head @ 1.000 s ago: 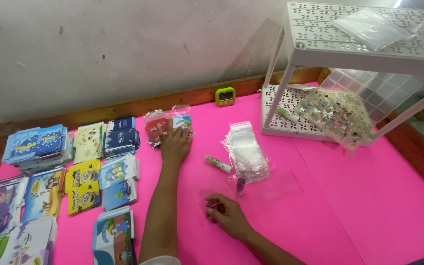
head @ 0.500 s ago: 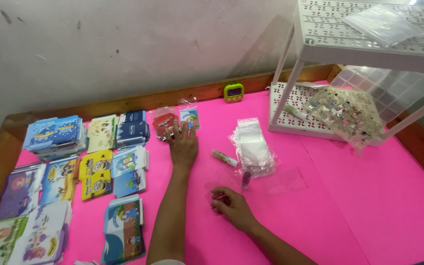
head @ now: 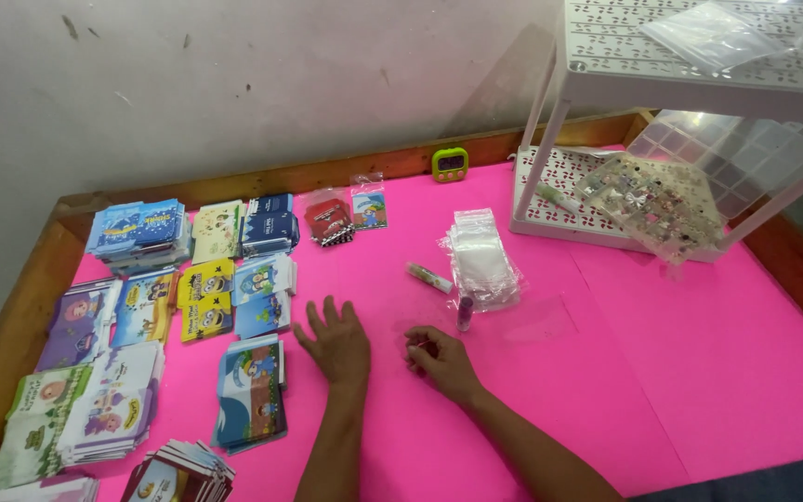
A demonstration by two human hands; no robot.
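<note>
My left hand (head: pixel 336 340) rests flat on the pink table (head: pixel 699 353) with fingers spread, holding nothing, just right of a blue picture card packet (head: pixel 249 392). My right hand (head: pixel 440 358) lies beside it with fingers curled around a small dark red item that I cannot make out. A small purple tube (head: pixel 465 313) stands just beyond the right hand, next to a stack of clear plastic bags (head: pixel 480 257). A pale tube (head: pixel 429 277) lies further back. Two bagged card packets (head: pixel 346 216) sit far from both hands.
Stacks of colourful card packets (head: pixel 141 307) cover the table's left side. A white perforated rack (head: pixel 690 102) stands at the right with a clear tray of small trinkets (head: pixel 652 200) under it. A green timer (head: pixel 450 164) sits by the wooden rim (head: pixel 11 335).
My left hand has pulled back from the bagged packets near the far edge to rest flat close to my right hand. The right hand has stayed put.
</note>
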